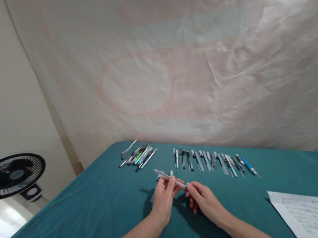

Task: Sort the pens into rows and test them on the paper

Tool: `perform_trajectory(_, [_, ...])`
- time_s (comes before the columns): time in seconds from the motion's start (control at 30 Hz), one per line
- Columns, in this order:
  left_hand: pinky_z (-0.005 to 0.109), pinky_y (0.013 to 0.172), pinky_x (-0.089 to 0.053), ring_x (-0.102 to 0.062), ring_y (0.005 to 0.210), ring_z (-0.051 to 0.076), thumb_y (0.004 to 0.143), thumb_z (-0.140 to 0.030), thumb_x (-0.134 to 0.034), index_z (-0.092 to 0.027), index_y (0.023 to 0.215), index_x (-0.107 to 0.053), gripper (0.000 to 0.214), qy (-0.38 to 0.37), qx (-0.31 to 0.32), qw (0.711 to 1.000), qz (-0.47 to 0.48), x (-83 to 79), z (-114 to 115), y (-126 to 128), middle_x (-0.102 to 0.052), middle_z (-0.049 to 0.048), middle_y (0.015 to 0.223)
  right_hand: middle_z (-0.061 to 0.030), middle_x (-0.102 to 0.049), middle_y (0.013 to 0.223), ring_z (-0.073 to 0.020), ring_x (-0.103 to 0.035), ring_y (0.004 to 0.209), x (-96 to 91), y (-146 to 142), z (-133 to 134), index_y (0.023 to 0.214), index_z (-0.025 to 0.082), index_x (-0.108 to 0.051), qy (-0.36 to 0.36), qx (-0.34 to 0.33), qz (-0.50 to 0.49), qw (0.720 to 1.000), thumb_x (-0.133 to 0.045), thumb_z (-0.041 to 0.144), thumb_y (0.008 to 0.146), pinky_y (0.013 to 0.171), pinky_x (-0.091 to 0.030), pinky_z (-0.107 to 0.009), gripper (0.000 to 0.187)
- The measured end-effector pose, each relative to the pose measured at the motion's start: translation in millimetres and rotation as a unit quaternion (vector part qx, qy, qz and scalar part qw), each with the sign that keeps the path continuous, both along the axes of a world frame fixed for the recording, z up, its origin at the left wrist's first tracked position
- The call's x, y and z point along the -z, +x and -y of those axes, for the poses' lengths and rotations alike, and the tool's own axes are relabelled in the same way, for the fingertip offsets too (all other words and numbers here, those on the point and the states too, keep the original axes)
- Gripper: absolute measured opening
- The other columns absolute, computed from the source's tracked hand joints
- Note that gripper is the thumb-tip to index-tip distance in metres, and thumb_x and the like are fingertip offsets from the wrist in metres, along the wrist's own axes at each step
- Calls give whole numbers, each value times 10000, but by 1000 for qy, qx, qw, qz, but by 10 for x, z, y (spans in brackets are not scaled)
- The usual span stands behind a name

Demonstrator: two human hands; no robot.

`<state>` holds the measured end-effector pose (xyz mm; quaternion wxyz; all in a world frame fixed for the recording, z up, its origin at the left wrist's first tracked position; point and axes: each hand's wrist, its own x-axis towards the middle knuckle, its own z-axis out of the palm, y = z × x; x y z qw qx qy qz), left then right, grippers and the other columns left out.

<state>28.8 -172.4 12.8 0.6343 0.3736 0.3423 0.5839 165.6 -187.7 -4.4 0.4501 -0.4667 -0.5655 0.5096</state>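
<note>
A clear-barrelled pen (160, 172) slants between my two hands above the table. My left hand (164, 194) pinches it around the middle with thumb and fingers. The lower right end sits in the fingertips of my right hand (203, 199), which partly hide it. A small pale piece, perhaps a cap (171, 173), stands up by my left thumb. Behind my left hand, some clear pen parts (152, 198) show on the cloth, mostly covered, so I cannot make out how they lie.
A green cloth (102, 224) covers the table. At the back left lies a pile of pens (140, 156). Pens and caps (207, 161) form a row to the right, ending in a blue pen (249, 165). Handwritten paper (317, 211) lies front right. A fan (16, 174) stands left.
</note>
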Motion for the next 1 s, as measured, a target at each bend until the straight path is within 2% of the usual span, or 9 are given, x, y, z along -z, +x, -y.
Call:
perform_trajectory(0.1, [372, 854, -450, -616, 803, 163, 735, -371, -605, -150, 823, -511, 256, 7, 1, 1000, -7, -1, 10, 1, -632, 35, 793, 20, -498, 554, -80, -460, 395, -15, -8, 8, 720, 141, -526, -4, -3, 3, 1000, -351, 592, 794, 341, -371, -184, 489])
perform_trajectory(0.27, [378, 861, -440, -612, 828, 170, 735, -371, -604, -148, 822, -514, 255, 8, -3, 1000, -10, -4, 10, -1, -632, 36, 795, 58, -458, 487, -64, -422, 369, 3, 5, 14, 739, 154, -506, 27, 13, 24, 999, -473, 530, 774, 347, -350, -165, 378])
perform_trajectory(0.47, [370, 845, -446, -616, 800, 168, 682, -397, -646, -149, 811, -532, 302, 1, -7, 1000, -9, 14, -7, -5, -638, 40, 794, 22, -500, 542, -78, -459, 381, 9, -3, 4, 706, 146, -516, 7, -6, 14, 1000, -332, 579, 810, 335, -371, -182, 482])
perform_trajectory(0.7, [375, 851, -442, -610, 827, 172, 720, -376, -615, -150, 814, -521, 262, 12, -12, 1000, -12, 50, -12, -8, -630, 36, 799, 61, -459, 487, -67, -432, 372, -4, -1, 27, 755, 163, -501, 28, 14, 38, 999, -479, 532, 767, 347, -350, -164, 370])
perform_trajectory(0.87, [385, 853, -443, -607, 813, 163, 760, -357, -577, -147, 822, -511, 228, 25, -5, 999, -19, 57, -8, -4, -625, 37, 802, 26, -491, 526, -72, -443, 375, -16, -14, 16, 725, 146, -524, 10, 0, 30, 999, -339, 556, 818, 338, -350, -174, 460])
perform_trajectory(1.0, [382, 852, -444, -607, 827, 173, 750, -370, -585, -146, 825, -513, 247, 25, -14, 999, -23, 57, -11, -7, -626, 43, 804, 50, -461, 495, -67, -424, 369, -5, -13, 33, 722, 163, -507, 23, 10, 42, 999, -445, 533, 780, 342, -340, -167, 380])
